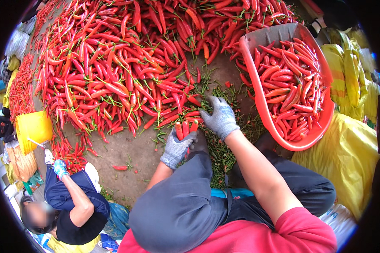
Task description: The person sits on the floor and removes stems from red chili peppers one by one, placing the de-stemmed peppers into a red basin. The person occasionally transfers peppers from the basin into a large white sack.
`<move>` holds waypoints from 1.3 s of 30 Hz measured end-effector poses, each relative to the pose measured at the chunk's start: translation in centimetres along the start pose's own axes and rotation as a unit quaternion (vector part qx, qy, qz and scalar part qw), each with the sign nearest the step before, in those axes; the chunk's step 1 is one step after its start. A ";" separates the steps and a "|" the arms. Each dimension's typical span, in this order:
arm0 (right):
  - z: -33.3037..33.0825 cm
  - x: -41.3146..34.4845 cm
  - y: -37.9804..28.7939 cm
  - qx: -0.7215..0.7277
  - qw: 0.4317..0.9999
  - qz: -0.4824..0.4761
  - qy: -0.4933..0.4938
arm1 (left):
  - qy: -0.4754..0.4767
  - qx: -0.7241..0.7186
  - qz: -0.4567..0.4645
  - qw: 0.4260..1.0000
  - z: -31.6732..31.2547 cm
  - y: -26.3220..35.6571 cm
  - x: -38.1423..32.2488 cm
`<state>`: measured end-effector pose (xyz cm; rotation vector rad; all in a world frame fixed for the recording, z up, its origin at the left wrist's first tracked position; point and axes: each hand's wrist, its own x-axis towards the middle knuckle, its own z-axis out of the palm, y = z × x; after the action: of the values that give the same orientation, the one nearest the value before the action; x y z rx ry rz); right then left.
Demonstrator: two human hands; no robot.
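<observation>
My left hand [178, 146], in a grey knit glove, is closed around a few red chili peppers [186, 129] whose stem ends point up. Just right of it, my right hand [220, 115], gloved the same way, has its fingers apart and nothing visible in them; one red pepper lies close to its fingertips. Ahead is a big heap of red chili peppers [114, 69] with green stems. Loose green stems [221, 158] cover the ground between my legs. To the right, a red plastic scoop-shaped bin [328, 71] holds many peppers, those in view mostly without stems.
Another person [79, 202] sits at the lower left with a gloved hand at smaller peppers. A yellow bucket [30, 131] lies tipped beyond them. Yellow plastic sacks [345, 151] lie along the right side, and a single pepper [120, 167] lies on the concrete floor.
</observation>
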<state>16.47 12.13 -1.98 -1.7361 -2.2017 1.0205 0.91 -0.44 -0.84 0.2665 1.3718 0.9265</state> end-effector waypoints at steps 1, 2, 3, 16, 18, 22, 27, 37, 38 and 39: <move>0.3 1.0 -0.6 -0.005 1.000 -0.024 -0.015 | 0.008 0.003 0.011 1.000 -0.1 0.0 0.0; 0.8 2.1 -1.2 -0.020 0.999 -0.025 -0.026 | 0.031 0.009 0.004 0.999 -0.1 -0.1 0.1; 1.4 3.2 -1.8 -0.026 0.998 -0.007 -0.058 | 0.032 0.003 0.033 0.999 -0.1 -0.1 0.1; -3.2 0.9 -1.0 0.102 0.982 -0.120 0.100 | 0.122 0.135 0.207 0.961 -0.5 0.9 1.5; -3.9 -1.2 -1.2 0.163 0.982 -0.051 0.081 | 0.064 0.152 0.250 0.954 0.3 1.5 1.9; -2.9 -3.8 -1.3 0.228 0.971 0.063 0.018 | -0.022 0.140 0.217 0.966 2.1 1.8 1.8; -1.2 -4.0 0.6 0.530 0.801 0.263 -0.091 | -0.049 0.025 0.089 0.994 2.8 2.0 1.3; -5.7 -4.6 2.3 0.065 0.996 0.038 -0.048 | -0.023 -0.038 0.090 0.995 2.6 0.4 2.1; -6.5 -4.3 1.8 0.135 0.986 0.069 -0.063 | -0.020 -0.023 0.096 0.995 2.4 0.2 2.2; -7.0 -4.1 1.1 0.177 0.979 0.061 -0.079 | -0.013 -0.011 0.085 0.996 2.2 -0.1 2.2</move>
<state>22.20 11.41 3.77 -1.6903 -1.8644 1.5205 2.74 1.76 -1.92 0.3812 1.3284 1.0743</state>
